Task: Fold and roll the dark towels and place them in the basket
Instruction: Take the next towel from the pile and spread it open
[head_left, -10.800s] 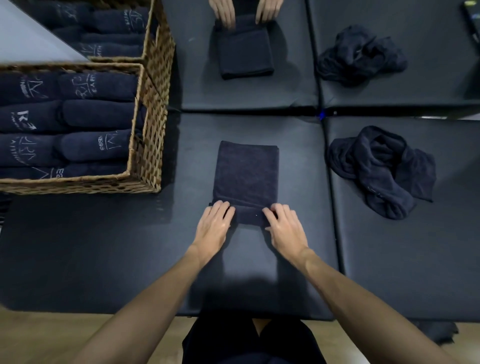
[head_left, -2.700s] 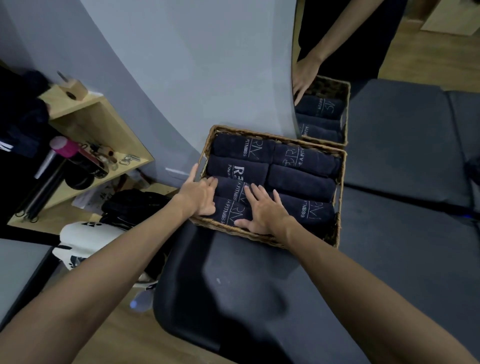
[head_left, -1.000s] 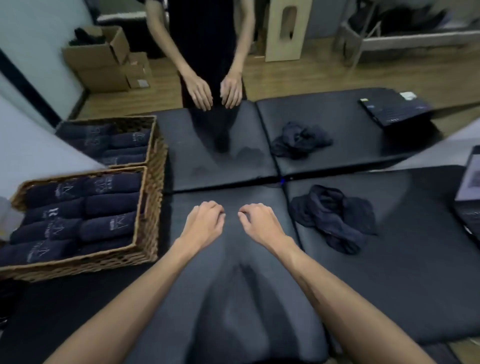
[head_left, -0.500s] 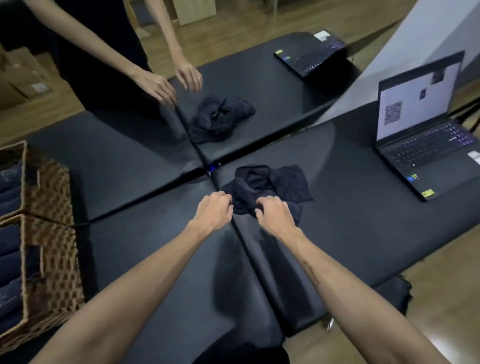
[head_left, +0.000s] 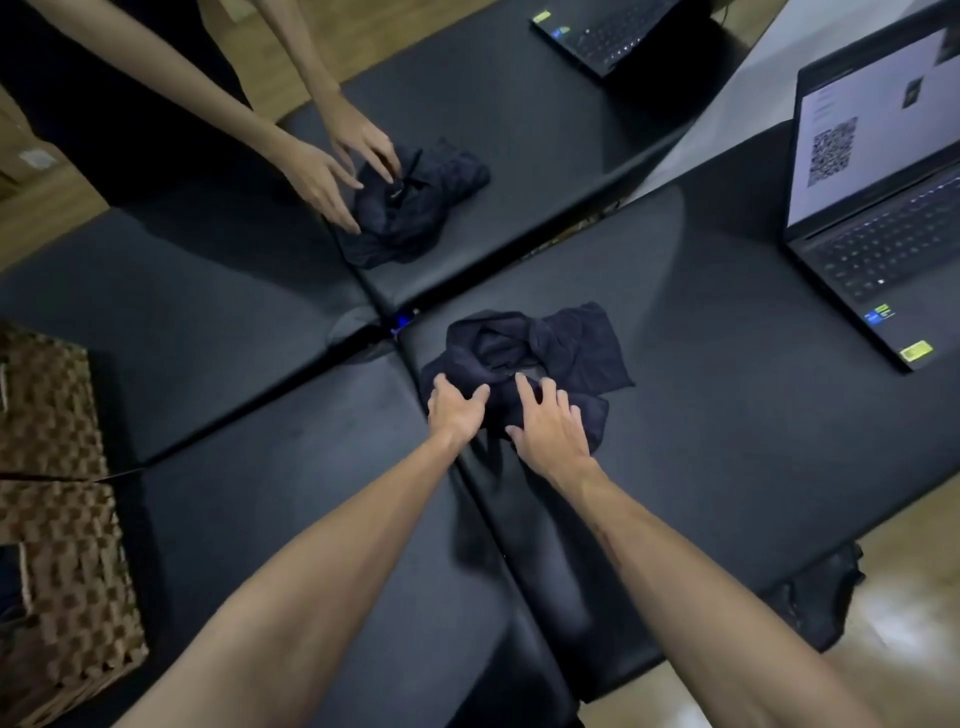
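- The counter (head_left: 727, 415) now fills more of the view than half a second ago; the basket (head_left: 57, 571) sits at the left edge.
- A crumpled towel (head_left: 550, 348) lies mid-counter, its long axis running left to right.
- Both hands, left (head_left: 454, 410) and right (head_left: 545, 426), now rest spread on its near edge, gripping nothing.

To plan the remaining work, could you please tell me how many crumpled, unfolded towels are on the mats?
2: the near crumpled towel lies under the left hand and right hand; the far crumpled towel lies by the other person's hands. Others may be out of frame.
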